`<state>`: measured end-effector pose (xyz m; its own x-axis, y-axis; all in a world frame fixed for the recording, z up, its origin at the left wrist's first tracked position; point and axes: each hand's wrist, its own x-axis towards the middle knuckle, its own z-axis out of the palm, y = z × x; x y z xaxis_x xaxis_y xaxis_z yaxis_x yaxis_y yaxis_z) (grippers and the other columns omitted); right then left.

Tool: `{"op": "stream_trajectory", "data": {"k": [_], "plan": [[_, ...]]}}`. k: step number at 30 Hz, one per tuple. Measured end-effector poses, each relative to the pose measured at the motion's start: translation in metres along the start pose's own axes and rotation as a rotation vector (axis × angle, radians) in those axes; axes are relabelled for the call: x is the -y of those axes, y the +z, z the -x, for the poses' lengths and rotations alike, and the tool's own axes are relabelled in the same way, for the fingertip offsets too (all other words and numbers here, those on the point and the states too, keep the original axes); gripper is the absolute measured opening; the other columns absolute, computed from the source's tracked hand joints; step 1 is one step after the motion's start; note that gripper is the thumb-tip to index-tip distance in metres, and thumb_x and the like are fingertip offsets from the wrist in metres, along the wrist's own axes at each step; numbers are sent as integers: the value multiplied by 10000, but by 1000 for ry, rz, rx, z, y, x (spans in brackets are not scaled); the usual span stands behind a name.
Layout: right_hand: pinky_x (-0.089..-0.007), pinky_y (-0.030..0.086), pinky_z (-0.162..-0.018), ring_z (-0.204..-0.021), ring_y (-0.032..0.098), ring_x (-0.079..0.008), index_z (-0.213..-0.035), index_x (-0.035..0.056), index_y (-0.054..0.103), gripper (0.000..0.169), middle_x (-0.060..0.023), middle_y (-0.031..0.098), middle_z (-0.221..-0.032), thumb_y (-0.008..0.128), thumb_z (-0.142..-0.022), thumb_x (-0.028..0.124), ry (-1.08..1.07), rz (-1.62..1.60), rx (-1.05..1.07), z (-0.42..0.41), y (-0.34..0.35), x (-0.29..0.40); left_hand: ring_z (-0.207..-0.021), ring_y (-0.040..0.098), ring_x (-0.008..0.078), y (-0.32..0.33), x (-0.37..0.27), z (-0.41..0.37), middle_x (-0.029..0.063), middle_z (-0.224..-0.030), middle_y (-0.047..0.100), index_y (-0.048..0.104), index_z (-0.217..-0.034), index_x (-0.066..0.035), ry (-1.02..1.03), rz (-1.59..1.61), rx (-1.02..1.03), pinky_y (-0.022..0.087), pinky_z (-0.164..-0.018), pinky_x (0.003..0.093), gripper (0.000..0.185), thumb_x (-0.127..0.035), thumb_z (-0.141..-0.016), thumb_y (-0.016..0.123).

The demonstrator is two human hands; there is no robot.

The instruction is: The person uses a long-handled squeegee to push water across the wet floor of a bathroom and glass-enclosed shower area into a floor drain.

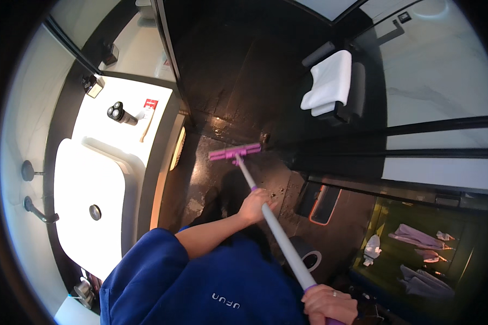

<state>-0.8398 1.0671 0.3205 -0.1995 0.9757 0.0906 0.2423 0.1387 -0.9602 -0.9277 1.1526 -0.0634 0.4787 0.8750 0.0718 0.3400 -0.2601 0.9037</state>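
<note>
A long grey-white pole (288,246) with purple joints runs from the lower right up to a pink squeegee-type mop head (235,152) on the dark, wet tile floor (211,170). My left hand (255,206) is closed around the pole's lower part, not far from the head. My right hand (330,304), with a ring on one finger, grips the purple upper end near my body. Small wet specks and puddles show on the floor around the mop head.
At left stand a white washbasin (89,203) and a counter with an electric shaver (122,114). A white towel (329,83) hangs at upper right. An orange-rimmed dark object (325,205) and a grey cylinder (311,261) lie right of my legs, near a glass partition.
</note>
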Motion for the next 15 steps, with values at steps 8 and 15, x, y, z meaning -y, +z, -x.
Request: {"op": "stream_trajectory", "data": {"k": [8, 15], "plan": [[-449, 533, -660, -562, 587, -259, -811, -11, 527, 177, -106, 571, -629, 588, -946, 85, -258, -66, -229, 36, -1, 0, -788, 603, 296, -8, -17, 0, 75, -718, 643, 641, -637, -103, 141, -81, 175, 480, -795, 412, 252, -264, -829, 663], [-482, 565, -725, -651, 659, -312, -716, -48, 573, 103, -165, 623, -686, 635, -792, -79, -189, 120, -109, -1, 16, 4, -790, 601, 271, -45, 21, -46, 32, -687, 618, 625, -619, -158, 261, -139, 115, 471, -760, 392, 110, -213, -704, 667]]}}
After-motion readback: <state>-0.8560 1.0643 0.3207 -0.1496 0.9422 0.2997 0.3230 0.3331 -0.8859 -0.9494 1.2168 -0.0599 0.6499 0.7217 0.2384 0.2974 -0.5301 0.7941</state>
